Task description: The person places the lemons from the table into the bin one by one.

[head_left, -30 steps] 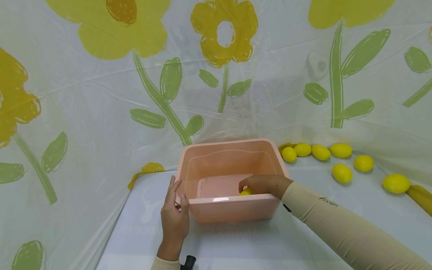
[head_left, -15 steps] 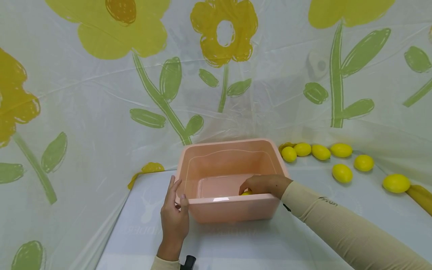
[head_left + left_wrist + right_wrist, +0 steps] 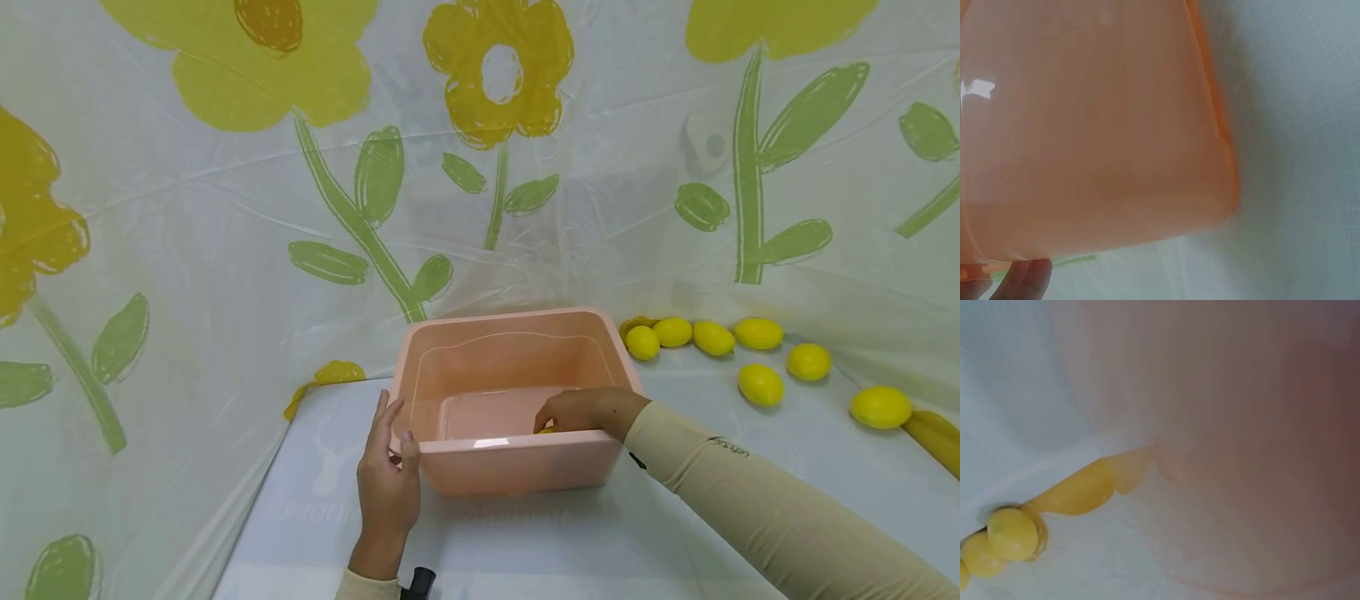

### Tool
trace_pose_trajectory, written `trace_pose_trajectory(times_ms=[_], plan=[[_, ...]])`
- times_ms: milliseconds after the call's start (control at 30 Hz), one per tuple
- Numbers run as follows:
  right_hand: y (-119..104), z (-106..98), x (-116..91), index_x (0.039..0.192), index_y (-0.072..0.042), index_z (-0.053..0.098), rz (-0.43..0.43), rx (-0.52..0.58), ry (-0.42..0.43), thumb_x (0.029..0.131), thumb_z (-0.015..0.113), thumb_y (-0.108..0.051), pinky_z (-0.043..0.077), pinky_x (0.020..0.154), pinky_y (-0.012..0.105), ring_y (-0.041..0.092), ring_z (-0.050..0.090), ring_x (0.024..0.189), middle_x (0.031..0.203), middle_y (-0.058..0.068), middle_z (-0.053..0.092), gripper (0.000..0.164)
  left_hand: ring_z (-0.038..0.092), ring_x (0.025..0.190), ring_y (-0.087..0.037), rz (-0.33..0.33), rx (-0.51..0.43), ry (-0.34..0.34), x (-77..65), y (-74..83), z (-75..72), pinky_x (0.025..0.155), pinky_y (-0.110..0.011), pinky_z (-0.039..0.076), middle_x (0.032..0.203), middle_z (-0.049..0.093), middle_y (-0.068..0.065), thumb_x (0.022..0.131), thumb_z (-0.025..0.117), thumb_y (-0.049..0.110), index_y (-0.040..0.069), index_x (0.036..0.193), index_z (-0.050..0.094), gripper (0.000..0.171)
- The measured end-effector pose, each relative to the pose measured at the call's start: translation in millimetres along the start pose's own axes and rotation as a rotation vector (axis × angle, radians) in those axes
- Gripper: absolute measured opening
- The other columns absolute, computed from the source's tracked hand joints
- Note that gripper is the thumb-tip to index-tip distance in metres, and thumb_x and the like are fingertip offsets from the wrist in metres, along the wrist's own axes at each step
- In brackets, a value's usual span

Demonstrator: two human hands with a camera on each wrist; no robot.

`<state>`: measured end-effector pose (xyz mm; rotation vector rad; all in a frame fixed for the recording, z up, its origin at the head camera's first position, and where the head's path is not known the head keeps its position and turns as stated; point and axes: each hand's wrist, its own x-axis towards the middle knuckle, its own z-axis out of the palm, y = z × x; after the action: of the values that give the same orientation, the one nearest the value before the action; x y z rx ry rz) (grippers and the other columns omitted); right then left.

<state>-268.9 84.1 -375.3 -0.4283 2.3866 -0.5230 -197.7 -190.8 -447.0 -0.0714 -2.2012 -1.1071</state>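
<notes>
A pink plastic basin (image 3: 517, 462) stands on the white-covered table, its opening facing up. My left hand (image 3: 388, 483) holds its front left corner, thumb at the front rim and fingers along the left side. The left wrist view shows fingertips (image 3: 1029, 280) against the edge of the basin wall. My right hand (image 3: 581, 408) reaches over the front right rim into the basin. Its downward-bent fingers grip a lemon (image 3: 547, 431), mostly hidden by the hand and the front wall. In the right wrist view, the blurred basin wall hides that hand.
Several lemons (image 3: 761, 385) lie on the table right of the basin, some in a row by the back cloth. Two lemons (image 3: 1013, 534) show plainly in the right wrist view. A flower-printed cloth (image 3: 225, 250) rises behind the table (image 3: 315, 517).
The right hand's fingers have shifted slightly to the right inside the basin, and less of the lemon shows than before. The left hand and the basin stay where they were.
</notes>
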Motion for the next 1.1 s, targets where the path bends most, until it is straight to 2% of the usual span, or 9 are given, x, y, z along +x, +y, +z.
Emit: trace_pose_trajectory(times_ms=[167,433,633,833,967,1100], plan=[[-1.4,-0.9,1.1,0.116,-0.026,0.071,-0.01,-0.013,-0.01,0.095,0.064,-0.03,0.041,0.109,0.051,0.018,0.057,0.114,0.124,-0.003,0.067,0.023,0.054,0.134,-0.03,-0.008,0.006,-0.002,0.2,0.1,0.1,0.062,-0.024,0.053,0.157,0.044,-0.006,0.099,0.05,0.019,0.011,0.14,0.057,0.042],[-0.2,-0.4,0.2,0.118,-0.028,0.07,0.003,0.032,-0.031,0.093,0.063,-0.017,0.043,0.104,0.051,0.021,0.056,0.11,0.114,-0.001,0.066,0.027,0.055,0.133,-0.03,0.008,-0.003,0.003,-0.2,-1.1,0.3,0.06,-0.025,0.052,0.157,0.044,-0.007,0.1,0.049,0.021,0.01,0.139,0.057,0.042],[0.2,-1.1,-0.5,0.119,-0.028,0.069,-0.003,0.022,-0.032,0.094,0.061,-0.015,0.041,0.105,0.052,0.021,0.056,0.113,0.119,0.0,0.065,0.029,0.054,0.134,-0.029,0.004,0.002,0.002,0.0,-0.4,0.1,0.061,-0.024,0.053,0.157,0.044,-0.006,0.1,0.049,0.021,0.011,0.139,0.057,0.042],[-0.9,-0.4,-0.4,0.114,-0.027,0.071,0.001,0.014,-0.012,0.094,0.063,-0.017,0.044,0.102,0.05,0.02,0.056,0.108,0.114,-0.001,0.066,0.024,0.055,0.133,-0.03,0.016,-0.012,0.006,-0.3,-0.4,-0.8,0.06,-0.025,0.052,0.156,0.045,-0.009,0.099,0.049,0.02,0.01,0.139,0.057,0.042],[-2.0,0.6,1.9,0.109,-0.024,0.072,-0.031,0.002,0.013,0.093,0.068,-0.022,0.048,0.097,0.046,0.018,0.058,0.1,0.105,-0.003,0.068,0.016,0.056,0.132,-0.029,0.013,-0.009,0.004,-0.5,-0.8,-0.9,0.06,-0.025,0.052,0.156,0.045,-0.009,0.099,0.049,0.02,0.01,0.139,0.057,0.041],[-1.0,1.5,5.7,0.109,-0.02,0.072,-0.114,-0.015,0.067,0.095,0.067,-0.022,0.051,0.093,0.041,0.016,0.06,0.093,0.098,-0.004,0.068,0.015,0.058,0.129,-0.029,0.006,-0.006,0.004,-1.3,-0.1,-0.1,0.06,-0.025,0.053,0.156,0.045,-0.007,0.099,0.05,0.019,0.009,0.139,0.057,0.041]])
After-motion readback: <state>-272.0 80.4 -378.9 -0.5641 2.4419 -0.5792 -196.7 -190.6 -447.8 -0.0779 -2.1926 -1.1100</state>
